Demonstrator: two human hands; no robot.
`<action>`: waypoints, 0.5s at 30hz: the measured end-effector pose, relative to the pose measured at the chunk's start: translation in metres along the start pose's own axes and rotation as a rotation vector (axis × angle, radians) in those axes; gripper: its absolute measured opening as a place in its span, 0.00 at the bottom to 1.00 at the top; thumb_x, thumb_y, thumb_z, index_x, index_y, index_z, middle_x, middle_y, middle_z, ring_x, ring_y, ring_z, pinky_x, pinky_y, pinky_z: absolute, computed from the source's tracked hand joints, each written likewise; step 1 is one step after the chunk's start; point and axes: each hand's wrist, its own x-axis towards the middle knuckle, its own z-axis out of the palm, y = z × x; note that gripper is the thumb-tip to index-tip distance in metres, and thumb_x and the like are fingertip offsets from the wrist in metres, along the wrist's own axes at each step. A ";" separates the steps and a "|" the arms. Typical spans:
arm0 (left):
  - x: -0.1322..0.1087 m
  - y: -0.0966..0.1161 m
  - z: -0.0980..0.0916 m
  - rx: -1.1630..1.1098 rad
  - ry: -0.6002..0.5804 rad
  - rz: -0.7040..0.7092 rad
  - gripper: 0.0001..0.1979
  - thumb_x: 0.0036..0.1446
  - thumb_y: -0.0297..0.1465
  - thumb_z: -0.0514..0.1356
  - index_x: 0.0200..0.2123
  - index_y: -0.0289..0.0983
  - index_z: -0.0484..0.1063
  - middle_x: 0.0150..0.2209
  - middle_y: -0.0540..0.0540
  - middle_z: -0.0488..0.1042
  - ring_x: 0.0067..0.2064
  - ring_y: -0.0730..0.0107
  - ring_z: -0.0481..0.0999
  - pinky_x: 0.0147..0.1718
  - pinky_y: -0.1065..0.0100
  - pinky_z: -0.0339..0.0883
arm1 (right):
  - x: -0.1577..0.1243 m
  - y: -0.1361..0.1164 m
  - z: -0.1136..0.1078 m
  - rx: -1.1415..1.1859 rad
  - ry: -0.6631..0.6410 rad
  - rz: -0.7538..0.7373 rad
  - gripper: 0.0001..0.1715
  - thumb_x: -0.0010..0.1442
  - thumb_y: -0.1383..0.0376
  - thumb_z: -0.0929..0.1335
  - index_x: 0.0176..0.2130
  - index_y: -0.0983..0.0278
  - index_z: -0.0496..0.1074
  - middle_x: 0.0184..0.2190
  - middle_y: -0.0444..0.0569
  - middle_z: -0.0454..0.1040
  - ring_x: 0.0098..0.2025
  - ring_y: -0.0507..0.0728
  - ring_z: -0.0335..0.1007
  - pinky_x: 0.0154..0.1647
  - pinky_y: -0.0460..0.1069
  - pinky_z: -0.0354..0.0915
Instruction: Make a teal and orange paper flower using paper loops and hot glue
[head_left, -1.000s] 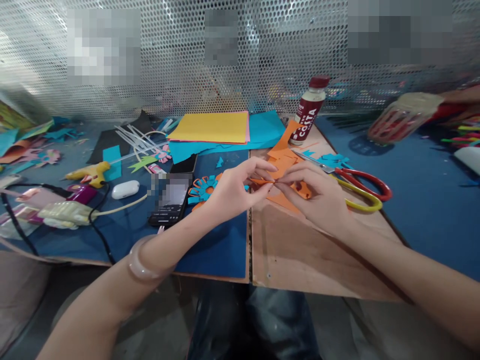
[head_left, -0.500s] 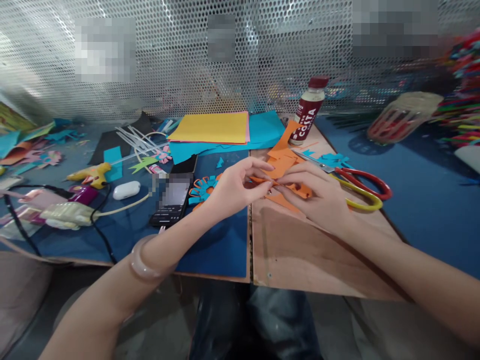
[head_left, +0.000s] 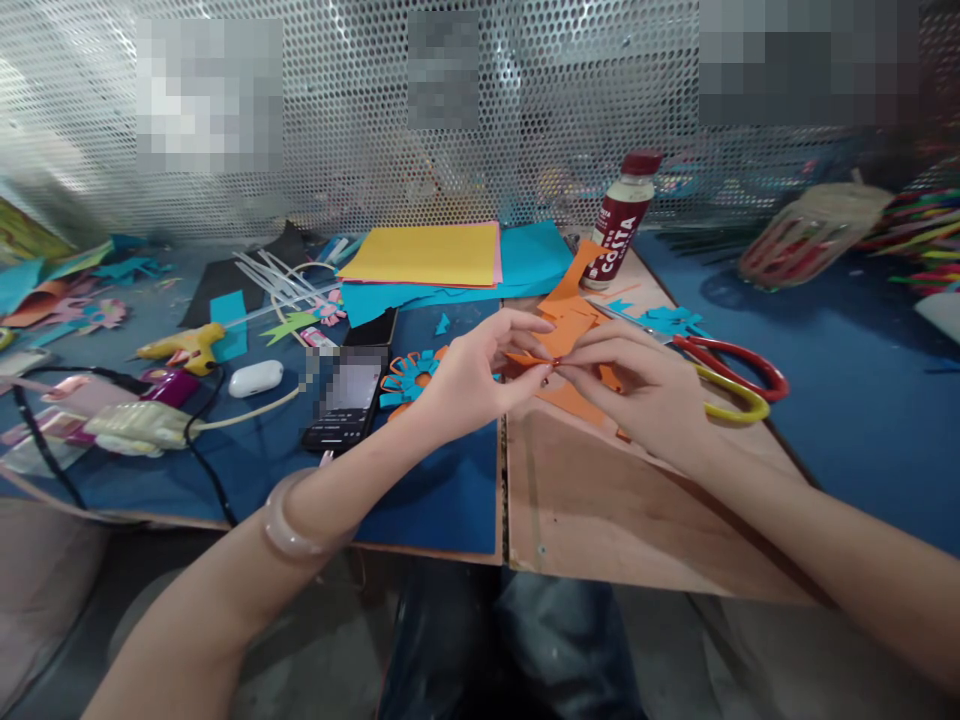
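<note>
My left hand (head_left: 484, 370) pinches a small orange paper piece (head_left: 527, 359) between thumb and fingers. Its other end meets the fingertips of my right hand (head_left: 641, 385), which are pinched together on it too. Most of the piece is hidden by the fingers. Beneath and behind the hands lie orange paper scraps (head_left: 571, 300) on bare wood. A blue and orange looped paper flower (head_left: 414, 380) rests left of my left hand, partly covered by it. Scissors with red and yellow handles (head_left: 739, 370) lie just beyond my right hand, beside blue paper cutouts (head_left: 671, 320).
A phone (head_left: 346, 400), a white earbud case (head_left: 256, 378), a yellow glue gun (head_left: 184, 350) and a power strip with cables (head_left: 139, 428) are on the left. Behind stand stacked coloured sheets (head_left: 424, 255) and a Costa bottle (head_left: 622, 220). A clear jar (head_left: 814, 240) tilts at right.
My fingertips have shifted slightly on the orange paper piece, with the right hand's fingers turned a little. Both hands stay pinched together at nearly the same place. The view has moved slightly.
</note>
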 end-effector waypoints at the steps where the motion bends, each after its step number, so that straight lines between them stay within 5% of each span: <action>1: 0.000 -0.001 0.000 -0.006 -0.002 0.006 0.16 0.56 0.26 0.64 0.49 0.35 0.68 0.40 0.44 0.77 0.43 0.67 0.80 0.40 0.67 0.76 | 0.000 0.000 0.000 0.021 -0.001 0.013 0.05 0.62 0.70 0.71 0.38 0.58 0.76 0.35 0.46 0.78 0.37 0.56 0.75 0.37 0.53 0.71; 8: 0.001 -0.008 0.001 -0.042 -0.004 0.074 0.18 0.55 0.24 0.64 0.49 0.35 0.69 0.38 0.47 0.75 0.41 0.70 0.79 0.39 0.69 0.76 | -0.001 -0.004 -0.001 0.129 -0.036 0.153 0.04 0.62 0.68 0.71 0.37 0.59 0.76 0.34 0.46 0.76 0.37 0.54 0.73 0.35 0.51 0.68; 15: 0.005 -0.007 -0.002 -0.175 -0.007 -0.009 0.18 0.54 0.23 0.65 0.48 0.36 0.68 0.34 0.49 0.74 0.36 0.72 0.79 0.35 0.71 0.77 | 0.000 -0.005 -0.001 0.234 -0.067 0.220 0.06 0.61 0.67 0.72 0.40 0.57 0.76 0.37 0.45 0.74 0.34 0.53 0.70 0.33 0.52 0.67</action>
